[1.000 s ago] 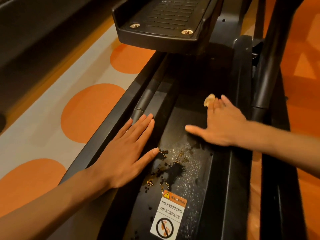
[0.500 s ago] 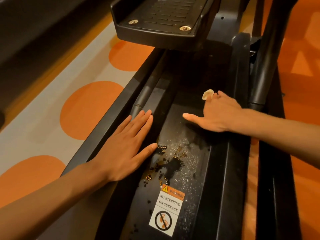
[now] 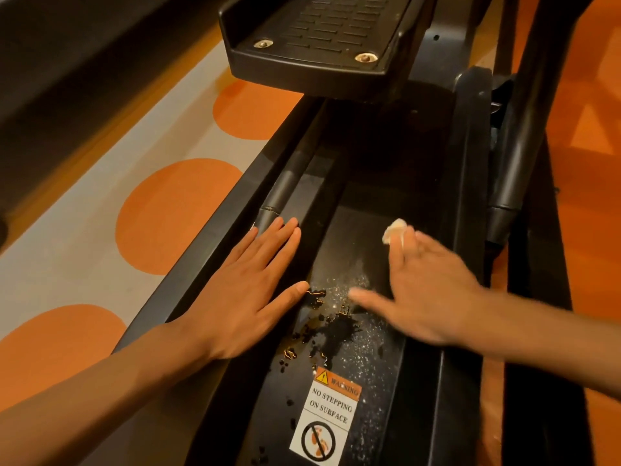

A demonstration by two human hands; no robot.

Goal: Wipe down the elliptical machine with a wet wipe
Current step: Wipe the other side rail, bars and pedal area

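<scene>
Looking down in the head view, we lay our left hand [image 3: 248,290] flat on the side rail [image 3: 208,237] of the elliptical machine [image 3: 467,196]. Our right hand [image 3: 433,290], fingers spread, presses the wet wipe [image 3: 394,229] onto the base, just past the spill [image 3: 332,317]. Pinned only by fingertips, the wipe may slip or smear it.

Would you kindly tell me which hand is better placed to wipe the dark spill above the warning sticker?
Right: the right hand presses the wet wipe onto the black deck just beyond the spill, while the left hand lies flat on the side rail, holding nothing.
</scene>
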